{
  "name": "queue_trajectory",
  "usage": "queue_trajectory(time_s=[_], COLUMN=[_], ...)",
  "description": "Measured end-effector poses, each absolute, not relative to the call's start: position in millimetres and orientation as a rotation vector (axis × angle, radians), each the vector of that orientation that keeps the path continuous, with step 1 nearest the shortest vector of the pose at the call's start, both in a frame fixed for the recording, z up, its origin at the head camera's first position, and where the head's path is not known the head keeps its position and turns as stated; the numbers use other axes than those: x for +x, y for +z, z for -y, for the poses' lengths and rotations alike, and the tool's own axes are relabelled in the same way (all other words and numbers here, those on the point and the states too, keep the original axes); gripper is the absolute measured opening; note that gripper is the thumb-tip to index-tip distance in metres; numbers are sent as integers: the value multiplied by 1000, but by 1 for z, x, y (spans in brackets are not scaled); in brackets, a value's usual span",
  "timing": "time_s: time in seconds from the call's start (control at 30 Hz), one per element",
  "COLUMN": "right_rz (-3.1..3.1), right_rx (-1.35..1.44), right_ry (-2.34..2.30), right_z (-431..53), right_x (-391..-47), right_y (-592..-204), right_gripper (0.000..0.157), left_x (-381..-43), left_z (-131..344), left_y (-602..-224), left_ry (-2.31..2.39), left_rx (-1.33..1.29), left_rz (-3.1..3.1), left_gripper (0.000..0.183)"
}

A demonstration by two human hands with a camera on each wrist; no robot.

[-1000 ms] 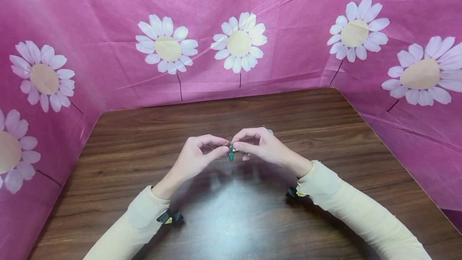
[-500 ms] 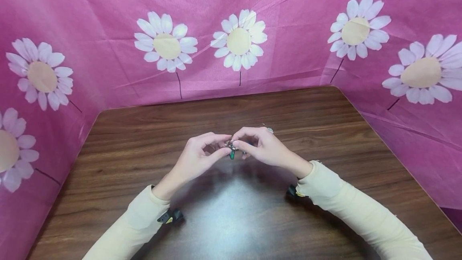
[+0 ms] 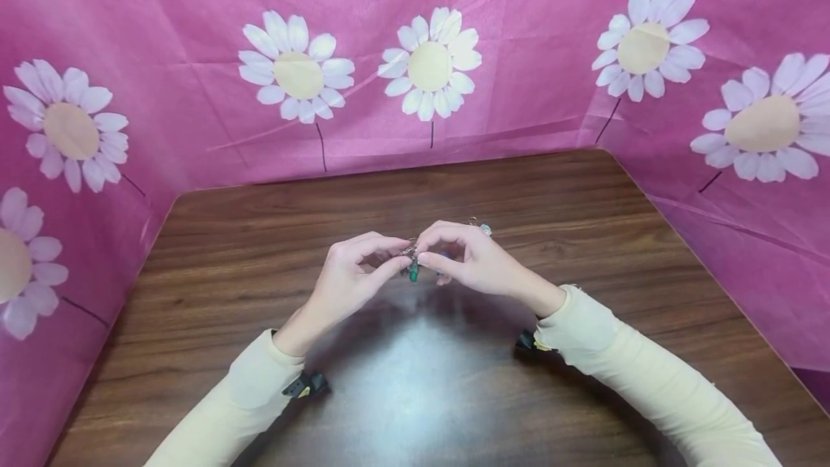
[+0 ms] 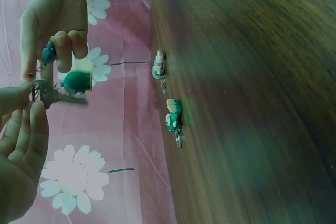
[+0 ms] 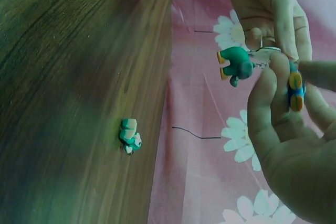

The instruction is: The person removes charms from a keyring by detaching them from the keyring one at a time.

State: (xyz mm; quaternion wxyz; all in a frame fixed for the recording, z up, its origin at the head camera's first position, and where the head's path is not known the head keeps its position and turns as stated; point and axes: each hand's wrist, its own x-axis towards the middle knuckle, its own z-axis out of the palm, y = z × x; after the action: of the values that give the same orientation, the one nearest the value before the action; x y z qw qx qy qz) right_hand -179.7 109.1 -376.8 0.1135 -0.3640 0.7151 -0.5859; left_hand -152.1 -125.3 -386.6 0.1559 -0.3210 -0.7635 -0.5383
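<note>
Both hands meet above the table's middle. My left hand [image 3: 357, 265] pinches a metal key [image 4: 68, 98] at its ring end between thumb and finger. My right hand [image 3: 480, 258] pinches a keychain right against it, with the fingertips of both hands nearly together. Beside the key dangles a green figure [image 5: 236, 59] with yellow feet and a grey head. A smaller blue figure [image 5: 296, 90] with orange feet hangs by the curled fingers of the right hand. The metal rings are mostly covered by the fingertips, and I cannot tell which ring joins which piece.
Two more figure keychains lie on the wooden table [image 3: 259, 236]: a green and cream one [image 4: 173, 115] and a pale one [image 4: 158, 66]. In the head view the right hand hides most of them. A pink cloth [image 3: 519, 92] with daisies stands around the table's back and sides.
The hands stay together, with small shifts of the fingertips around the ring. The head view has tilted down slightly, and more of a keychain behind the right hand shows.
</note>
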Motion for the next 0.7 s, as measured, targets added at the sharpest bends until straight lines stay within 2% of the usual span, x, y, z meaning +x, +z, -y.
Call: queue_trajectory(time_s=[0.43,0.7], right_rz=[-2091,-2020], right_rx=[-1006,-930], right_ry=[-1702,-1546], right_z=[-112,-114], right_x=[-182,-185], right_y=[-371,-364], right_gripper=[18,12], left_x=[-152,-150], left_z=[123,122], left_y=[-384,-384], left_ry=[-1550,-1568], left_rx=[-929,-935], left_rz=[2159,2138], left_gripper=[13,14])
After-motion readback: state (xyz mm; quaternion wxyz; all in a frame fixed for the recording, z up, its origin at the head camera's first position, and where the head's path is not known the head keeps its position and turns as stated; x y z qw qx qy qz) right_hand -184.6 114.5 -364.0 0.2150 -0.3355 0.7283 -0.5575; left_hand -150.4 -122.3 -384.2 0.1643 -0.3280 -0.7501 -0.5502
